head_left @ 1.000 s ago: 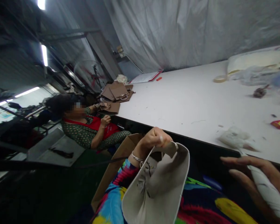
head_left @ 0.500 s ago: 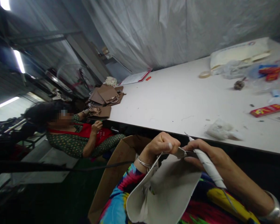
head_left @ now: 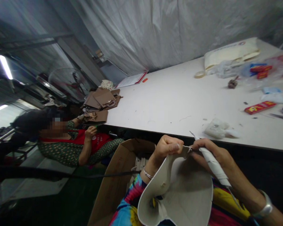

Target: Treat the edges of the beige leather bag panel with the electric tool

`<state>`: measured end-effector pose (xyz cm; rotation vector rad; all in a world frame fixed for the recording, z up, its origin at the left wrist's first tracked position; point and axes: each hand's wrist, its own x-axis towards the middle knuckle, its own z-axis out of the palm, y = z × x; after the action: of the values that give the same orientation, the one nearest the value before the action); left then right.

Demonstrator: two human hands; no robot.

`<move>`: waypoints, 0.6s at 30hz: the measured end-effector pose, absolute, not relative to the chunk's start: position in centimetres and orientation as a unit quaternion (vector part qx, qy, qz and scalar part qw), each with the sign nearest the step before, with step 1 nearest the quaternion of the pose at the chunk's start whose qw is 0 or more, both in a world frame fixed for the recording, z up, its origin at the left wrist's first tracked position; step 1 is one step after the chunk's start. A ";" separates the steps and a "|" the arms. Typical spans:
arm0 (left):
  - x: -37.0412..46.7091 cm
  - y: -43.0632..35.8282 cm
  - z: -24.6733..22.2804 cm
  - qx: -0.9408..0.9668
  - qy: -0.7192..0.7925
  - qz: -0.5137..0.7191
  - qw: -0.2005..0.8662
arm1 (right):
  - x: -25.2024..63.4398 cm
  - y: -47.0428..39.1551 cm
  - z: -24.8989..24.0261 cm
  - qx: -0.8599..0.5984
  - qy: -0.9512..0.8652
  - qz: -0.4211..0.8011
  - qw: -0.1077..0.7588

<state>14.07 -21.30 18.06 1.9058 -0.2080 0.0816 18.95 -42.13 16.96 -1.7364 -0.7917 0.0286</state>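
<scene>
My left hand (head_left: 167,148) is closed on the upper edge of an off-white, leather-like bag piece (head_left: 191,191), which curves open below it. Across my right hand (head_left: 219,155) lies a slim tool wrapped in white (head_left: 213,166), with a thin pointed metal tip beyond the fingers and a thin metal end at the back. The right fingertips pinch at the same edge, close beside the left hand. What exactly sits between those fingertips is too small to make out. The bag piece hangs in front of my colourful sleeves.
A white table (head_left: 160,103) runs along the front, with a small plastic bag (head_left: 217,128), a red box (head_left: 259,107) and a tape roll (head_left: 199,74) on it. A cardboard box (head_left: 113,175) stands at left below its edge. A co-worker (head_left: 61,147) sits beyond, near brown bags (head_left: 101,99).
The bag piece has turned, so more of its inside shows and it gapes wider. Both hands appear slightly further right, still together at the edge. The whole view has shifted a little.
</scene>
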 end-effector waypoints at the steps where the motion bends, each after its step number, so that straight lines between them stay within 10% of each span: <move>1: 14.0 -21.5 18.2 0.785 -0.081 0.024 0.614 | 18.8 -42.2 17.0 -0.744 -0.316 0.023 0.588; 9: 13.5 -22.2 17.9 0.643 -0.041 -0.044 0.764 | 18.3 -42.4 16.2 -0.725 -0.235 0.032 0.647; 18: 12.5 -24.0 16.3 0.762 0.035 -0.027 0.646 | 17.9 -42.3 14.0 -0.726 -0.220 0.012 0.652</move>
<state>12.45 -24.01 16.33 1.7349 0.0787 -0.0605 17.85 -42.26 13.96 -1.6479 -0.4988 0.0272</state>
